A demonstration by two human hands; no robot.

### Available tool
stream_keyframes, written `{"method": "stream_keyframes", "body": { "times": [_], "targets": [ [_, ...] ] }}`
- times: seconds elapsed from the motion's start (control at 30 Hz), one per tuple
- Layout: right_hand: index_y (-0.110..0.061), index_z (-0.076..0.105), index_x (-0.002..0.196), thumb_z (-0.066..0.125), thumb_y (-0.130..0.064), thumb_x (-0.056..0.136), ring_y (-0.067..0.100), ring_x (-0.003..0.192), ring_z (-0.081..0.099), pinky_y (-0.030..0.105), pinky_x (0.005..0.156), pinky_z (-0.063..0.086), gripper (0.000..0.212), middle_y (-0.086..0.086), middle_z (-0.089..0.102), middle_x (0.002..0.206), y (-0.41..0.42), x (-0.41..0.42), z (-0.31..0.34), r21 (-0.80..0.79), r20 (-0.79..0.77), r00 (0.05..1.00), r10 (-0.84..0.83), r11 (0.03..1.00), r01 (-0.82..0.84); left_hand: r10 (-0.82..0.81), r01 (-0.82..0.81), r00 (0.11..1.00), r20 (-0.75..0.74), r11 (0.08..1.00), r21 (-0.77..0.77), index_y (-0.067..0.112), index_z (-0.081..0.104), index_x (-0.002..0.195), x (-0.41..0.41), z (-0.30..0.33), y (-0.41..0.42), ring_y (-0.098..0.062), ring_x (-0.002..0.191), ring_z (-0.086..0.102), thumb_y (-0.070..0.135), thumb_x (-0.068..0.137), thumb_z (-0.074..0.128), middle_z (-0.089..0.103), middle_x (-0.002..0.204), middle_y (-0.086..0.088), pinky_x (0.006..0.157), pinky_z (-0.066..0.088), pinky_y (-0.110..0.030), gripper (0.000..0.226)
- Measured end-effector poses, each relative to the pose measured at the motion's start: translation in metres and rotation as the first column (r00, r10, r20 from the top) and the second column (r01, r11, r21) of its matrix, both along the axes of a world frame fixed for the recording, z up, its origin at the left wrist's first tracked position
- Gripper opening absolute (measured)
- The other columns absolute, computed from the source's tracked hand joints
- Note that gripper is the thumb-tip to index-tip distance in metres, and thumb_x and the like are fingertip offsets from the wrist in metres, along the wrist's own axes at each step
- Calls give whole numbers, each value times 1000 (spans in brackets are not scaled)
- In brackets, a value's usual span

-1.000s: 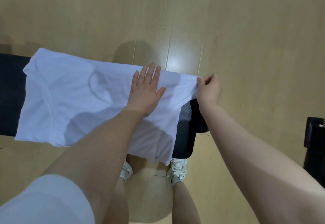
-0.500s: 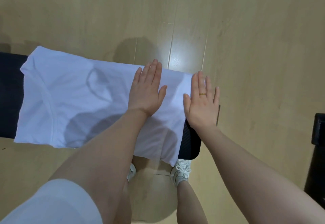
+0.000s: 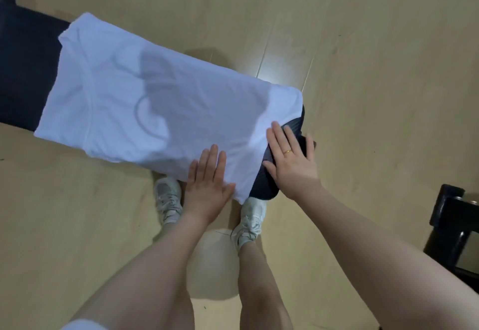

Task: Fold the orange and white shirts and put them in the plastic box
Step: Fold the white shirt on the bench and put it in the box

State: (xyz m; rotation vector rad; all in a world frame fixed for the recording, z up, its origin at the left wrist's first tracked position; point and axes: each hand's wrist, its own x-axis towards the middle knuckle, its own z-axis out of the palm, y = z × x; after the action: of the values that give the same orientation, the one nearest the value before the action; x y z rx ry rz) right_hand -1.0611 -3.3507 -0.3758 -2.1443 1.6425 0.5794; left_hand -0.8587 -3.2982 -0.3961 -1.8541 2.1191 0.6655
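Your left hand point(image 3: 207, 182) and right hand point(image 3: 291, 159), fingers flat, press the white shirt point(image 3: 160, 101)'s near edge onto the bench point(image 3: 267, 182), smoothing it.

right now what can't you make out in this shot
- Plastic box and orange shirt: neither shows anywhere in the head view.
- Dark bench: the white shirt covers most of its top, and the left edge cuts it off.
- Black object at the right edge: cropped, too little shows to identify.
- Shirt's near hem: the left hand hides part of it.
- Bench's end: the right hand covers part.
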Motion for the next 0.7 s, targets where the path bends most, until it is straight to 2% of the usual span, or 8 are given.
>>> {"method": "stream_keyframes", "body": {
  "times": [0.1, 0.23, 0.27, 0.33, 0.43, 0.5, 0.6, 0.7],
  "targets": [
    [-18, 3, 150, 21, -46, 98, 20, 147, 9, 41, 116, -3, 62, -2, -6, 160, -2, -26, 26, 177, -12, 999, -48, 983, 50, -3, 4, 1000, -25, 998, 63, 12, 28, 145, 10, 12, 11, -26, 142, 20, 57, 70, 35, 21, 155, -12, 114, 8, -38, 87],
    [-12, 30, 140, 30, -37, 99, 30, 133, 34, 41, 111, 20, 48, 7, 11, 158, -12, -27, 70, 228, 60, 987, -152, 964, 135, 326, -277, 927, -186, 929, 246, 15, 31, 144, 12, 52, 13, -23, 143, 19, 48, 83, 54, 5, 158, -4, 113, 26, -38, 73],
    [-9, 40, 131, 32, -34, 99, 32, 125, 42, 40, 105, 28, 41, 11, 26, 152, -17, -23, 79, 261, 34, 983, -179, 951, 164, 430, -361, 881, -199, 882, 303, 14, 33, 142, 13, 61, 12, -23, 141, 23, 42, 86, 55, 9, 157, -5, 111, 28, -37, 66],
    [-7, 54, 99, 34, -28, 98, 34, 106, 53, 36, 88, 37, 29, 15, 54, 118, -31, -11, 93, 398, -41, 981, -189, 898, 190, 617, -505, 757, -216, 762, 405, 10, 44, 133, 19, 73, 8, -27, 129, 40, 30, 89, 53, 35, 147, -10, 101, 36, -34, 50],
    [-9, 41, 63, 35, -24, 97, 26, 83, 51, 31, 70, 35, 38, 11, 51, 79, -46, 10, 115, 564, -55, 988, -143, 812, 149, 777, -610, 618, -124, 572, 549, 8, 57, 113, 35, 88, 9, -29, 108, 54, 22, 90, 48, 59, 119, -14, 82, 39, -30, 28],
    [-9, 42, 67, 34, -24, 98, 24, 80, 47, 30, 65, 34, 36, 9, 50, 79, -54, 18, 126, 539, -11, 987, -161, 830, 142, 764, -592, 642, -58, 543, 596, 6, 57, 110, 47, 94, 14, -30, 107, 54, 22, 91, 48, 60, 116, -15, 82, 39, -30, 27],
    [-6, 46, 84, 34, -23, 98, 23, 85, 45, 28, 73, 32, 25, 8, 50, 91, -66, 25, 141, 481, 60, 984, -168, 868, 119, 746, -604, 666, 9, 532, 593, 3, 56, 111, 51, 87, 27, -31, 108, 54, 17, 91, 48, 59, 117, -18, 84, 41, -30, 26],
    [-2, 50, 89, 36, -22, 98, 23, 84, 44, 28, 72, 31, 26, 9, 50, 91, -79, 17, 141, 501, 24, 998, -66, 864, 45, 876, -665, 481, -22, 381, 643, 12, 53, 84, 22, 83, 37, -25, 87, 53, 12, 90, 48, 56, 96, -15, 75, 39, -29, 8]
  ]
}}
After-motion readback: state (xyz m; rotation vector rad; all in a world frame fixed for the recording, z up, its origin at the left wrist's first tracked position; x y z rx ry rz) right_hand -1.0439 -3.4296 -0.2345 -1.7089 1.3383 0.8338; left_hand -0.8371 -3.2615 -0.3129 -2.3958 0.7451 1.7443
